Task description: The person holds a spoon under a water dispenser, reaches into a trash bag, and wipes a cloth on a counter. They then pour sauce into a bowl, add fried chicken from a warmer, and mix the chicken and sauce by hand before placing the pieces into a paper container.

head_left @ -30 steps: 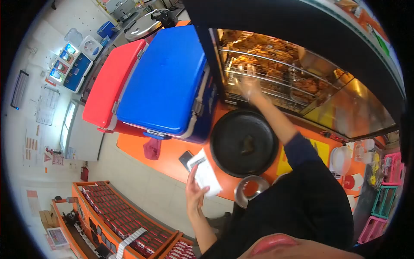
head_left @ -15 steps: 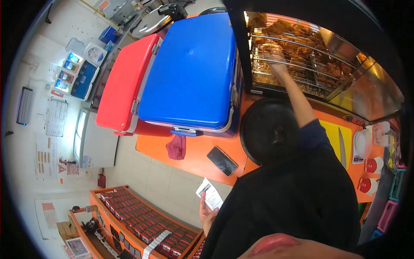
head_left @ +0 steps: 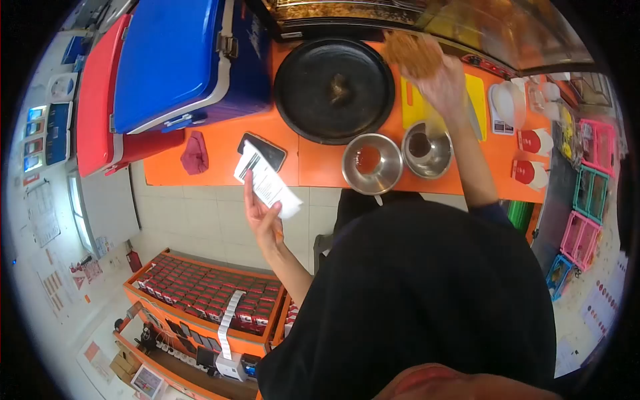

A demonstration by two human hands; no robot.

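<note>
A white printed receipt (head_left: 270, 187) is pinched in the fingers of my left hand (head_left: 263, 219), out in front of the counter's edge. Gripped in my right hand (head_left: 445, 87) is a brown, crusty piece of fried chicken (head_left: 413, 57), blurred a little by motion. Below that hand lies a yellow cutting board (head_left: 413, 110) with a knife (head_left: 477, 121) partly behind my wrist. Two metal bowls stand near the front edge: one bowl (head_left: 350, 177) with orange-red liquid, the other bowl (head_left: 437, 167) with something dark, close to my right forearm.
A round black lid or pan (head_left: 307, 93) lies left of the board, near a phone (head_left: 279, 158) and a dark red cloth (head_left: 195, 155). Blue cooler (head_left: 167, 67) and red cooler (head_left: 100, 100) stand at left. The glass warming cabinet (head_left: 480, 33) borders the back; red-white cups (head_left: 530, 173) sit right.
My right hand has come out of the warming cabinet with a piece of fried chicken, over the cutting board. My left hand has raised the receipt. The view has swung right.
</note>
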